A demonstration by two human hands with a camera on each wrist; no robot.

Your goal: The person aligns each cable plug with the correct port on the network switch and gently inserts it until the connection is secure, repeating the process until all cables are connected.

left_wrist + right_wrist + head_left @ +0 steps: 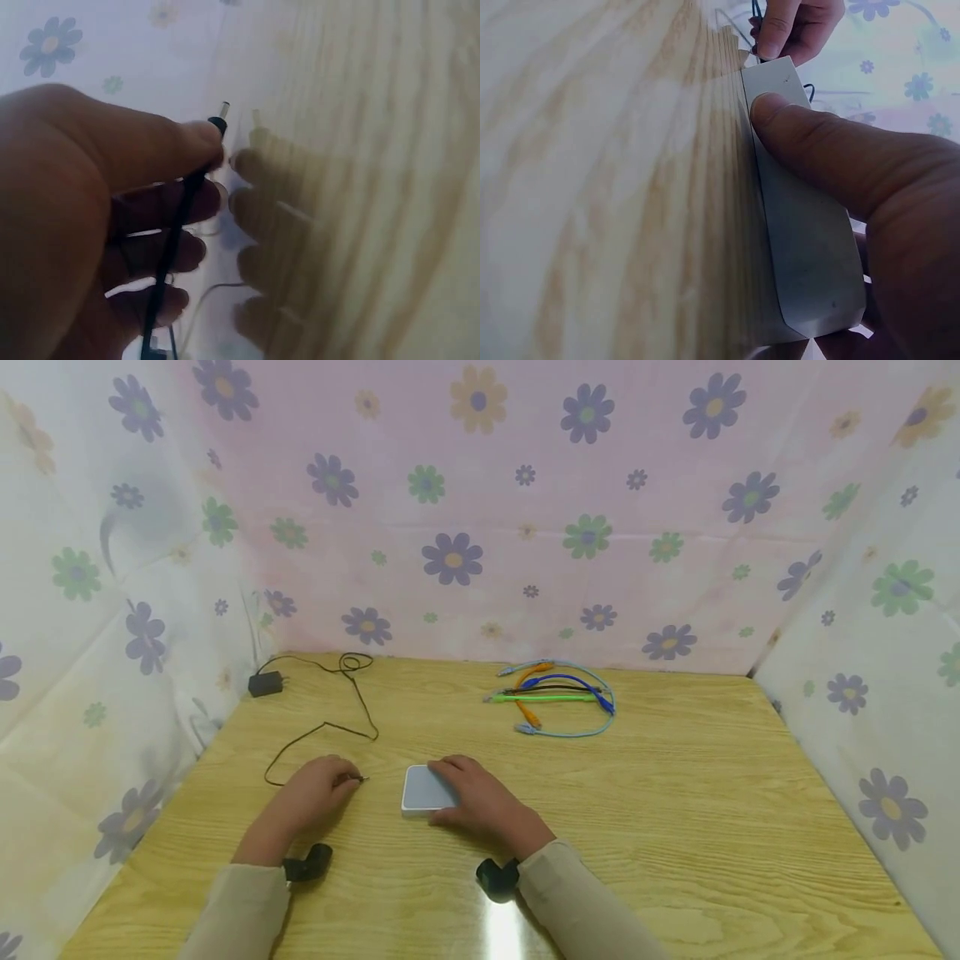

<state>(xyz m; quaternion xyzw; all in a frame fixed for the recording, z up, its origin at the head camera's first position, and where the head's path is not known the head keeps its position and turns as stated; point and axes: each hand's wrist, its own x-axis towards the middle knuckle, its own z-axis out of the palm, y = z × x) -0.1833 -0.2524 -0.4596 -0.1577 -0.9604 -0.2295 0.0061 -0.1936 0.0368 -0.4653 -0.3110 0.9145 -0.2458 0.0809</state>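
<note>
Between thumb and fingers, my left hand (318, 789) pinches the barrel plug (217, 126) of a thin black power cable (300, 737). Its metal tip points away from the fingertips in the left wrist view. My right hand (480, 797) grips a flat white box-shaped device (426, 790) that lies on the table, with the thumb along its near side wall. The plug and the device are apart, the plug to the left. In the right wrist view, the device's side wall (802, 232) fills the middle, and the left hand (799, 30) shows beyond its far end.
The cable winds back to a black power adapter (266, 683) at the table's far left. Several short cables, among them a green cable (555, 698) and a light blue cable (577, 734), lie at the back. Flowered cloth (487, 510) encloses the wooden table (697, 793).
</note>
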